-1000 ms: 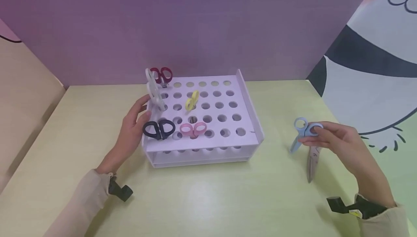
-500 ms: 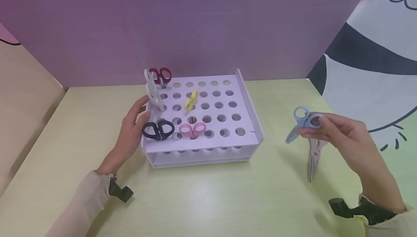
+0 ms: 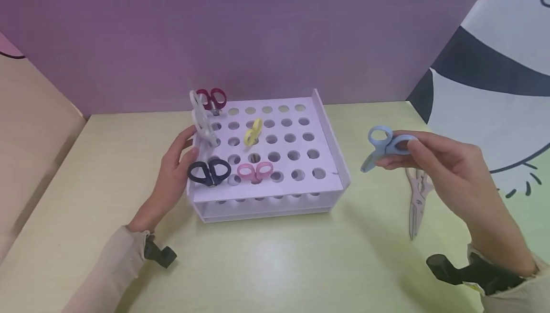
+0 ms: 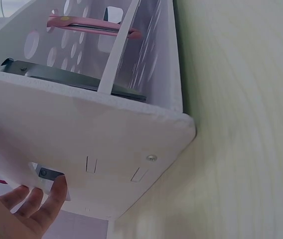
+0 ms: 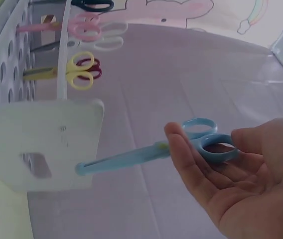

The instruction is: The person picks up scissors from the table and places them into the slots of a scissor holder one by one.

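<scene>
My right hand point(image 3: 455, 174) pinches light-blue scissors point(image 3: 382, 148) by a finger loop, above the table and right of the white holed rack point(image 3: 332, 136). In the right wrist view their rounded tip overlaps the rack's side panel point(image 5: 12, 134). My left hand point(image 3: 169, 179) rests against the rack's left side, fingertips at the side cutout in the left wrist view. Standing in rack holes, handles up, are black scissors point(image 3: 210, 172), pink scissors point(image 3: 255, 174), yellow scissors point(image 3: 253, 134), white scissors point(image 3: 204, 124) and red scissors point(image 3: 213, 102).
Pale pinkish scissors point(image 3: 417, 203) lie on the table point(image 3: 266, 265) near the right hand, blades toward the front. A purple backdrop point(image 3: 275, 31) rises behind the rack, and a panda-patterned panel point(image 3: 494, 122) stands at the right.
My right hand has lifted the light-blue scissors up and moved them left toward the rack, uncovering more of the pale scissors on the table. The left hand keeps its place.
</scene>
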The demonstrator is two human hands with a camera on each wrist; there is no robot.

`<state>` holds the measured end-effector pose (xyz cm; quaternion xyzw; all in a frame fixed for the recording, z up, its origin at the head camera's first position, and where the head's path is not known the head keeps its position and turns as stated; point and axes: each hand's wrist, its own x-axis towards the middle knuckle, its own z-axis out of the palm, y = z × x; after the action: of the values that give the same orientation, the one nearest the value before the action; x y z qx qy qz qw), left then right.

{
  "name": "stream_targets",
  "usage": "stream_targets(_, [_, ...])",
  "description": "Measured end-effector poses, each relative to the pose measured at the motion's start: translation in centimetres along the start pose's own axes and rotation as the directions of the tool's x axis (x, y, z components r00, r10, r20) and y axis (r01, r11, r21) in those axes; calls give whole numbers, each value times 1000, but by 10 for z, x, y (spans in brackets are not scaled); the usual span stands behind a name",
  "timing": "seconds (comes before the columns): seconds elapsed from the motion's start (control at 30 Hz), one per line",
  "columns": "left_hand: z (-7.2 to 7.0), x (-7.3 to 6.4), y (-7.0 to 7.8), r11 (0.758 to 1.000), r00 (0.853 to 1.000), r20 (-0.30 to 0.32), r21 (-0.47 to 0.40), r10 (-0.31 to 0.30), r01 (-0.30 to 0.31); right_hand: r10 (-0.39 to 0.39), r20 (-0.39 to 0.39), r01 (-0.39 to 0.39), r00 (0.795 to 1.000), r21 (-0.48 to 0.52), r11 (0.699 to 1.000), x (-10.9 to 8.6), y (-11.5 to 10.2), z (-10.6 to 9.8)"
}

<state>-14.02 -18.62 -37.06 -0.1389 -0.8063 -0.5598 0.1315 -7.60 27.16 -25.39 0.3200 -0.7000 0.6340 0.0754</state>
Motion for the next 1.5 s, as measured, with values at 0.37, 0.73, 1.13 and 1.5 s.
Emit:
stream_targets(0.37, [-1, -1, 2, 1000, 1000, 2, -3, -26, 26, -122, -148, 133, 981, 65, 989, 27, -7, 34])
stream_targets(0.73, [-1, -1, 1, 1000, 1000, -8, -9, -17, 17, -126, -142, 143, 982, 117, 983, 45, -4, 48])
stream_targets(1.13, [1, -1, -3, 1000, 1000, -7, -7, -17, 17, -76, -99, 89, 992, 134, 987, 72, 13, 55])
stream_targets(1.5, [2, 0, -2, 1000, 1000, -15, -12, -4, 4, 8, 21, -11, 1000, 124, 992, 111, 38, 62])
